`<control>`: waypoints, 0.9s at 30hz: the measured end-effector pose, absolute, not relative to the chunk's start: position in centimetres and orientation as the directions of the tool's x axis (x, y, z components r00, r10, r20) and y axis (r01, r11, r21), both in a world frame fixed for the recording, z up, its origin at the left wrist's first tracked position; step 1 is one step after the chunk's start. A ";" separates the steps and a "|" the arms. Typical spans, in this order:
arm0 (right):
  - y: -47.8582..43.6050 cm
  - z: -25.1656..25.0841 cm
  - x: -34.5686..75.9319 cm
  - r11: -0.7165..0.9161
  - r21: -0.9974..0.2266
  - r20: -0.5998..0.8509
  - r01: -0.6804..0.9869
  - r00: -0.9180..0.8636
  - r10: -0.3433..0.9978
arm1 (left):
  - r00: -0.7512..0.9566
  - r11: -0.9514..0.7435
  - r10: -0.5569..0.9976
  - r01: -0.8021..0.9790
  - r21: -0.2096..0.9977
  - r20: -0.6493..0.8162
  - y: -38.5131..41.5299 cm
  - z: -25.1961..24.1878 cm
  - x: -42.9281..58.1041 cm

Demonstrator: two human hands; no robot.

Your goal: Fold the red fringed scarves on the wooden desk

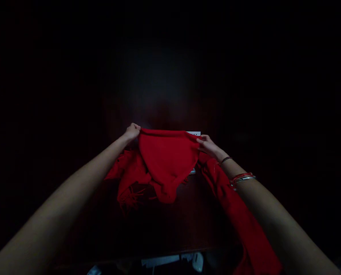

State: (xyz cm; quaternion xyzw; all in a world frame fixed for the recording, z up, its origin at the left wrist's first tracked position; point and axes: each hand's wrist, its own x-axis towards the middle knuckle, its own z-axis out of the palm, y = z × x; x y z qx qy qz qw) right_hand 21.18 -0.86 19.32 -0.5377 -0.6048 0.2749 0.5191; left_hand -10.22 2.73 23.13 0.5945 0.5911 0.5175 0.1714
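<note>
Over the dark tabletop (pixel 187 225), back from its near edge, your left hand (pixel 133 131) is clenched on one end of a stretched edge of red cloth (pixel 167 151), and your right hand (pixel 208 145) pinches the other end between thumb and fingers. The cloth therefore lies directly between your hands: its held edge runs almost straight across from left to right, with neither hand clearly nearer its middle, while the slack drops toward you in a rounded fold. Beside your left forearm, a bunched part ends in loose fringe (pixel 132 198) that points toward the near edge. On the other side, a long red strip (pixel 230 202), apparently of the same fabric, runs beneath your right forearm and away past the right part of the near edge. Just behind the cloth, by your right hand, shows a white object (pixel 193 133) with dark marks, too covered to identify. Your right wrist carries a dark band (pixel 225 159) and, farther up, a silver bangle (pixel 246 178). Beyond the near edge, pale objects (pixel 160 261) are too dim to name.
</note>
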 end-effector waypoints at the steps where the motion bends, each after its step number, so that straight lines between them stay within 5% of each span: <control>1: -1.1 17.6 20.6 0.248 -0.798 0.331 0.550 0.054 0.942 | -0.171 -0.113 0.916 0.758 0.643 0.363 2.4 20.9 -9.6; 5: -3.2 11.3 18.1 0.316 -0.627 0.275 0.712 -0.177 0.945 | 0.043 -0.148 0.971 0.883 0.446 0.236 -0.9 12.1 -7.5; 8: -5.2 7.9 16.2 0.653 -0.372 0.166 0.660 -0.645 0.746 | 0.486 -0.531 0.841 0.826 0.190 0.240 -4.0 7.6 -6.7; 10: -6.2 6.4 15.1 0.726 -0.227 0.122 0.649 -0.721 0.682 | 0.666 -0.688 0.716 0.723 0.051 0.211 -5.2 5.8 -6.5; 14: -6.3 7.0 14.7 0.660 -0.144 0.295 0.737 -0.605 0.740 | 0.632 -0.642 0.728 0.765 -0.061 0.264 -4.8 5.7 -6.7; 17: -5.5 11.5 16.9 0.637 -0.252 0.581 0.729 -0.412 0.702 | 0.477 -0.550 0.753 0.835 0.035 0.453 -3.3 9.6 -8.1; 20: -4.8 17.8 20.3 0.580 -0.405 0.825 0.707 0.008 0.565 | 0.266 -0.504 0.652 0.852 0.143 0.710 -2.6 16.7 -10.0; 24: -4.1 23.0 22.8 0.579 -0.485 0.872 0.656 0.313 0.375 | 0.237 -0.610 0.481 0.782 0.128 0.844 -3.2 25.1 -10.7; 27: -3.3 21.5 22.3 0.430 -0.546 0.725 0.719 0.148 0.673 | 0.244 -0.513 0.606 0.848 0.137 0.757 -2.6 25.7 -10.1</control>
